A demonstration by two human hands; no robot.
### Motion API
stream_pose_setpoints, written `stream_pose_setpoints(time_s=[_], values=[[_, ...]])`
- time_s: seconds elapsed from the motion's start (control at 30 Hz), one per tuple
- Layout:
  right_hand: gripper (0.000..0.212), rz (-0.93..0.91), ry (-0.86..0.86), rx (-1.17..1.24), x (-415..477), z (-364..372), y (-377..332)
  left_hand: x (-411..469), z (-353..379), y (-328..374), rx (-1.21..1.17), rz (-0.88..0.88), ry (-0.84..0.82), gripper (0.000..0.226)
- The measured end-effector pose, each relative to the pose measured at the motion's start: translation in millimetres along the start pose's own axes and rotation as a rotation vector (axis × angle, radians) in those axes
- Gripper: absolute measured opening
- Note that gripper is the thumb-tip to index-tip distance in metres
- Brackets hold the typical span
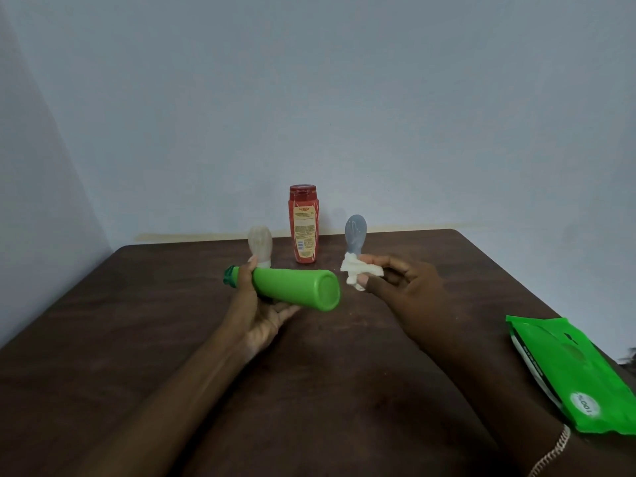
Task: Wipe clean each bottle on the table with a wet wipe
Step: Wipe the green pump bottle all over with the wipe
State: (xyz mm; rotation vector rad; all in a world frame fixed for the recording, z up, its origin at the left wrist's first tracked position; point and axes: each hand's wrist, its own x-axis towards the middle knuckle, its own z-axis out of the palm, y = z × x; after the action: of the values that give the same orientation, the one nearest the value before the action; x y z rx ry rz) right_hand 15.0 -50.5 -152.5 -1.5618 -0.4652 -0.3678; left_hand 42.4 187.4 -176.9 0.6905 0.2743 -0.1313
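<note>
My left hand (256, 309) grips a green bottle (296, 287) near its dark green cap and holds it on its side above the table, base pointing right. Just right of that base, my right hand (402, 284) pinches a crumpled white wet wipe (358, 270), which is not touching the bottle. Behind them a red bottle (303, 223) stands upright on the brown table (137, 321). A small whitish bottle (260, 243) stands upside down on its cap to its left, and a small pale blue bottle (355, 234) likewise to its right.
A green pack of wet wipes (571, 373) lies flat near the table's right edge. The table's far edge meets a pale wall, with another wall close on the left.
</note>
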Motion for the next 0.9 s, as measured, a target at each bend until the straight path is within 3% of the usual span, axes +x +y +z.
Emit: stream_pose_setpoints(time_s=[0.17, 0.33, 0.47, 0.6, 0.7, 0.77, 0.9], values=[[0.026, -0.204, -0.016, -0.257, -6.0, 8.0, -8.2, 7.5, -7.2, -5.6, -0.027, 0.026, 0.022, 0.077], [0.024, -0.378, -0.159, -0.529, -12.8, 18.4, -8.6, 13.0, -12.1, -10.9, 0.000, 0.052, -0.009, 0.081], [0.019, -0.445, -0.147, -0.561, -15.3, 29.3, -10.6, 18.4, -14.9, -15.0, 0.013, 0.028, -0.057, 0.083], [0.010, -0.405, -0.031, -0.625, -11.5, 26.7, -8.1, 18.6, -14.9, -14.4, 0.008, 0.052, -0.031, 0.073], [0.013, -0.410, -0.147, -0.657, -18.1, 25.6, -8.5, 17.4, -15.1, -15.7, 0.007, 0.068, -0.041, 0.062], [0.015, -0.378, -0.170, -0.586, -19.1, 31.6, -13.9, 17.9, -15.9, -17.0, 0.017, 0.070, -0.059, 0.067], [0.011, -0.396, -0.016, -0.627, -11.1, 30.3, -11.8, 19.9, -18.2, -17.6, 0.020, 0.076, -0.058, 0.079]])
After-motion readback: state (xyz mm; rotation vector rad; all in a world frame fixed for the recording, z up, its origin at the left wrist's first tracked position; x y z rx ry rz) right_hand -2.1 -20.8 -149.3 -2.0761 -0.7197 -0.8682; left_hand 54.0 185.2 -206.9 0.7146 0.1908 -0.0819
